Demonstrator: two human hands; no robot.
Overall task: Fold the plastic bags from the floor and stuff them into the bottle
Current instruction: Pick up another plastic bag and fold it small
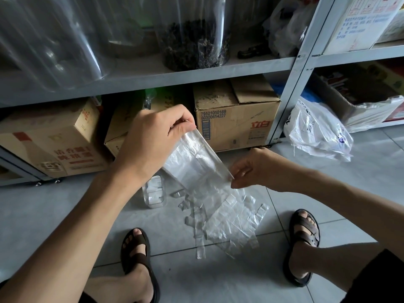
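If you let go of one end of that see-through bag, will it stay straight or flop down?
Probably flop: the bag looks thin and see-through, stretched only because the left hand and right hand pinch its ends. It likely weighs almost nothing, so a draught could move it. Its shiny surface suggests it may slip.

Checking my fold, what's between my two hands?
A clear plastic bag, folded into a strip, runs from the left hand, pinching its upper end, to the right hand, pinching its lower end. Head view.
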